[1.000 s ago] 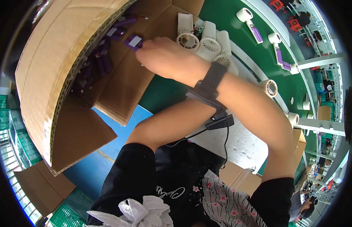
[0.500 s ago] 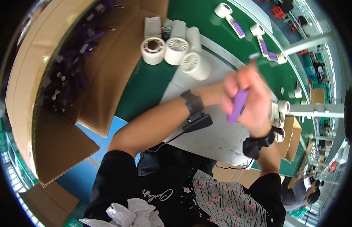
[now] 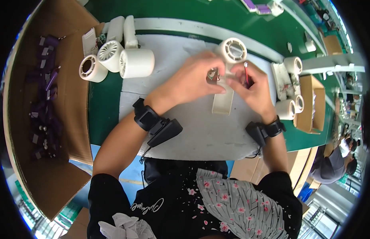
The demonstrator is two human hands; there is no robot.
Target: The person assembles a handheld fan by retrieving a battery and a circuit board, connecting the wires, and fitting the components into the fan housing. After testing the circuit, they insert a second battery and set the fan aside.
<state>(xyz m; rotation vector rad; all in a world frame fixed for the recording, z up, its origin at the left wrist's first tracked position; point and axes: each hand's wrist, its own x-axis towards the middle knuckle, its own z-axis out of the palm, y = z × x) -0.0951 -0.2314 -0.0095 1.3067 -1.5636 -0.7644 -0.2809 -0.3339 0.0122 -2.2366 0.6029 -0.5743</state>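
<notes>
A white handheld-fan housing (image 3: 222, 104) lies on the grey mat, its round head (image 3: 233, 49) away from me and its open handle toward me. Over the handle's left side my left hand (image 3: 199, 77) is closed, thumb and fingers curled round a small metallic-looking part (image 3: 212, 74), mostly hidden. Opposite it, my right hand (image 3: 253, 85) pinches at the handle's top. Red and dark wires (image 3: 246, 75) with a small white plug at the end rise between its fingers. Whether a purple cell is inside that hand cannot be seen.
Left of the mat (image 3: 173, 135) stand several white fan housings (image 3: 137, 63). A deep cardboard box (image 3: 73, 115) holds many purple wired cells (image 3: 51, 81). On the right are more white housings (image 3: 286, 109) and a small carton (image 3: 310, 105). A grey rail (image 3: 169, 24) crosses behind.
The purple cell seen in my blurred hands is out of sight. Both hands have come down to a white housing on the mat. The view has shifted, showing more of the box at left.
</notes>
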